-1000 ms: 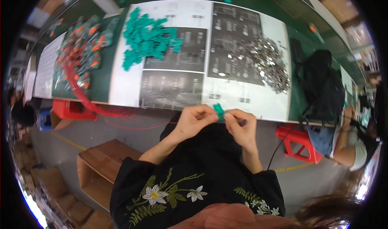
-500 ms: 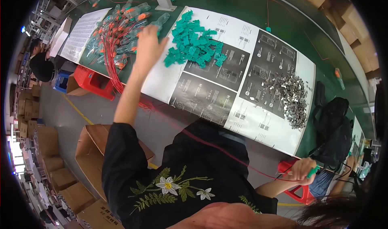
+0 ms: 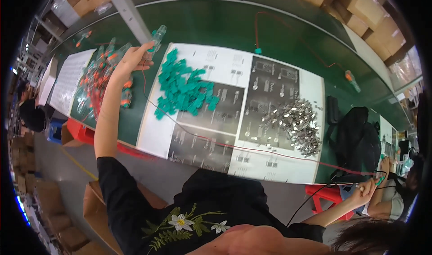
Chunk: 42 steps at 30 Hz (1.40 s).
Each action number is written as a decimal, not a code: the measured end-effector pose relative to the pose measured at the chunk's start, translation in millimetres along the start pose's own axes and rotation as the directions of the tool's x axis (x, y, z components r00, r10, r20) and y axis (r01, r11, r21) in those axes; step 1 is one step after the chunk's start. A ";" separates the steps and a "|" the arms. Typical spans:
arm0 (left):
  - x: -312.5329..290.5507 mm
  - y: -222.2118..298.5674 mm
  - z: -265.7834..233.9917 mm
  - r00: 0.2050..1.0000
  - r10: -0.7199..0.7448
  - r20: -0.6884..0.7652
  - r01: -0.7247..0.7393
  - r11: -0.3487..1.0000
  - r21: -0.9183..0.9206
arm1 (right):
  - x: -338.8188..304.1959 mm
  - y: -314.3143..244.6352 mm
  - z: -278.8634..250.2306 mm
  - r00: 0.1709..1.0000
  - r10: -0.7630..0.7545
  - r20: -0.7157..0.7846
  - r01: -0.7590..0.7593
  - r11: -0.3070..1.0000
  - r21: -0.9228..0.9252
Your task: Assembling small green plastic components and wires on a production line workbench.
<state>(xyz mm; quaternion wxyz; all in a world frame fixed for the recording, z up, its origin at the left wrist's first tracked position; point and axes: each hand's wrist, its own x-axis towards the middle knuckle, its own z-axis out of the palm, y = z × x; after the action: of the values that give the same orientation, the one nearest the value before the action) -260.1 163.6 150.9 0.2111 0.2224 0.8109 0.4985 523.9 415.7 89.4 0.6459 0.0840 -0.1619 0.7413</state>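
Observation:
My left hand (image 3: 135,59) is raised over the far left of the bench, closed on a clear bottle-shaped plastic piece (image 3: 157,35) with some green showing in it. Out at the far right, my right hand (image 3: 364,193) is closed on a small green plastic part (image 3: 380,180), partly hidden by the fingers. A thin red wire (image 3: 211,140) stretches from beside my left hand across the bench to my right hand. Below my left hand lies a pile of clear plastic pieces with orange parts and red wires (image 3: 101,81). Green plastic parts (image 3: 184,86) are heaped beside it.
Small shiny metal pieces (image 3: 303,124) lie on printed sheets (image 3: 207,151) covering the green bench (image 3: 216,21). A black bag (image 3: 357,135) sits at the right. A metal post (image 3: 128,12) rises at the back. Another person's arm (image 3: 382,196) is near my right hand.
My left hand has moved from over the pile and now holds the clear piece. My right hand has shifted outward to the right. The red wire has risen from my lap to across the bench.

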 end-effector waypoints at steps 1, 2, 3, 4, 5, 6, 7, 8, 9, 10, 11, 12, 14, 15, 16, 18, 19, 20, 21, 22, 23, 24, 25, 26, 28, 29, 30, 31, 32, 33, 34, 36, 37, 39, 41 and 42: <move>12.0 5.8 7.5 1.000 0.018 0.008 -0.018 1.000 -0.008 | 17.4 -17.8 -13.9 0.999 -0.024 -0.038 0.022 0.998 -0.060; 29.3 8.4 16.1 0.998 -0.028 0.064 0.031 0.998 -0.058 | 37.1 -36.8 -27.5 0.999 -0.042 -0.024 0.041 0.997 -0.064; 50.3 10.2 25.6 0.990 -0.073 0.123 0.085 0.992 -0.097 | 59.2 -52.3 -42.7 0.999 -0.010 -0.054 0.004 0.995 -0.100; 71.0 8.9 33.7 0.976 -0.119 0.183 0.145 0.981 -0.131 | 76.8 -59.9 -50.7 0.996 0.024 -0.086 -0.036 0.990 -0.136; 97.4 3.0 40.4 0.974 -0.109 0.197 0.137 0.981 -0.135 | 93.3 -60.1 -49.8 0.991 -0.006 -0.137 -0.030 0.965 -0.260; 130.6 -5.8 45.1 0.979 -0.099 0.175 0.143 0.956 -0.255 | 108.9 -57.5 -43.8 0.982 -0.048 -0.183 -0.026 0.925 -0.380; 164.6 -14.2 49.4 0.983 -0.097 0.155 0.149 0.917 -0.370 | 135.9 -79.4 -61.8 0.992 0.009 -0.129 -0.058 0.923 -0.381; 198.6 -21.4 57.0 0.985 -0.098 0.142 0.155 0.864 -0.479 | 161.6 -102.4 -80.2 0.995 0.062 -0.076 -0.087 0.917 -0.389; 224.8 -29.4 52.6 0.985 -0.093 0.149 0.154 0.864 -0.480 | 186.8 -91.3 -78.9 0.992 0.089 -0.095 -0.121 0.898 -0.422; 248.8 -35.9 46.3 0.997 -0.070 -0.026 0.035 0.748 -0.663 | 212.3 -71.3 -72.6 0.987 0.113 -0.114 -0.153 0.877 -0.455; 261.5 -31.5 53.5 0.978 -0.083 -0.192 -0.105 0.596 -0.796 | 236.7 -50.9 -71.4 0.987 0.098 -0.124 -0.147 0.859 -0.491; 269.4 -32.7 61.7 0.980 -0.078 -0.182 -0.101 0.595 -0.797 | 260.5 -27.4 -70.9 0.987 0.088 -0.134 -0.146 0.839 -0.524; 265.3 -36.6 74.8 0.950 0.055 -0.308 -0.220 0.817 -0.533 | 295.7 50.7 -65.0 0.967 0.170 -0.187 -0.245 0.815 -0.526; 263.0 -37.5 79.2 0.926 0.135 -0.352 -0.271 0.887 -0.373 | 309.1 84.8 -67.8 0.957 0.140 -0.255 -0.256 0.820 -0.512; 264.2 -51.5 75.5 0.921 0.125 -0.369 -0.268 0.891 -0.367 | 319.9 126.4 -70.4 0.928 0.156 -0.339 -0.325 0.784 -0.529; 260.6 -85.3 63.0 0.926 0.353 -0.136 -0.364 0.929 -0.066 | 326.1 178.9 -77.3 0.885 0.208 -0.418 -0.422 0.738 -0.526; 231.0 -82.4 72.6 0.932 0.350 -0.096 -0.358 0.929 -0.091 | 325.0 193.6 -84.8 0.869 0.175 -0.463 -0.438 0.708 -0.554; 185.7 -66.4 92.7 0.936 0.349 -0.044 -0.352 0.929 -0.114 | 320.3 201.2 -92.7 0.850 0.131 -0.510 -0.452 0.679 -0.578; 138.9 -56.2 86.9 0.927 0.374 0.041 -0.372 0.927 -0.052 | 317.7 218.2 -100.0 0.828 0.113 -0.550 -0.482 0.646 -0.592; 95.6 -49.2 79.0 0.913 0.387 0.129 -0.391 0.920 0.007 | 310.4 226.3 -102.7 0.817 0.151 -0.556 -0.510 0.639 -0.576; 52.5 -48.5 67.7 0.897 0.433 0.091 -0.436 0.900 0.016 | 298.7 228.5 -93.2 0.816 0.232 -0.530 -0.542 0.625 -0.561; 17.8 -49.7 54.8 0.874 0.482 0.062 -0.484 0.875 0.024 | 285.9 229.2 -83.0 0.811 0.302 -0.501 -0.567 0.613 -0.549; -18.4 -46.9 33.9 0.878 0.477 0.039 -0.479 0.874 0.078 | 271.6 236.0 -68.5 0.762 0.298 -0.575 -0.617 0.604 -0.504; -48.1 -48.4 16.2 0.881 0.473 0.013 -0.470 0.873 0.127 | 254.3 245.2 -53.2 0.707 0.292 -0.644 -0.663 0.591 -0.460; -88.7 -65.3 -26.4 0.881 0.462 -0.108 -0.434 0.876 0.210 | 207.8 252.4 -27.6 0.655 0.608 -0.449 -0.753 0.475 -0.455; -106.1 -74.2 -46.3 0.863 0.464 -0.199 -0.406 0.872 0.275 | 181.5 254.5 -12.4 0.624 0.644 -0.442 -0.770 0.413 -0.486; -119.3 -81.2 -62.7 0.862 0.459 -0.213 -0.396 0.875 0.279 | 154.9 256.1 3.3 0.596 0.674 -0.436 -0.779 0.354 -0.518; -133.2 -88.3 -80.4 0.869 0.414 -0.270 -0.327 0.891 0.314 | 128.5 258.4 17.1 0.585 0.720 -0.373 -0.748 0.303 -0.590; -146.3 -94.0 -94.8 0.870 0.370 -0.325 -0.256 0.904 0.343 | 105.8 261.3 30.1 0.567 0.763 -0.310 -0.707 0.258 -0.659; -152.4 -97.4 -100.8 0.870 0.334 -0.363 -0.198 0.910 0.363 | 83.5 259.0 43.0 0.569 0.761 -0.310 -0.707 0.262 -0.657; -160.4 -102.7 -104.3 0.870 0.330 -0.366 -0.194 0.912 0.362 | 65.2 259.5 57.4 0.512 0.820 -0.257 -0.681 0.205 -0.703; -163.2 -114.6 -102.9 0.881 0.349 -0.318 -0.191 0.879 0.436 | 34.5 259.0 76.3 0.467 0.857 -0.218 -0.642 0.158 -0.751; -163.2 -116.3 -100.9 0.886 0.364 -0.286 -0.200 0.858 0.473 | 20.9 257.9 80.1 0.439 0.877 -0.195 -0.570 0.103 -0.815; -164.4 -116.3 -91.2 0.902 0.348 -0.256 -0.196 0.857 0.477 | -5.2 255.8 91.4 0.389 0.894 -0.221 -0.463 -0.017 -0.886; -159.0 -113.1 -67.8 0.928 0.326 -0.183 -0.227 0.880 0.418 | -21.5 255.3 98.5 0.374 0.890 -0.261 -0.398 -0.100 -0.912; -163.5 -108.3 -58.7 0.937 0.329 -0.116 -0.273 0.898 0.344 | -28.8 251.0 100.1 0.380 0.888 -0.260 -0.358 -0.119 -0.926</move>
<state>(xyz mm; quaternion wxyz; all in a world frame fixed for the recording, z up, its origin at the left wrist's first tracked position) -176.7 -15.5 97.2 0.0215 0.3332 0.8521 0.4030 272.6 325.7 140.2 0.0349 -0.2096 -0.7073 0.6742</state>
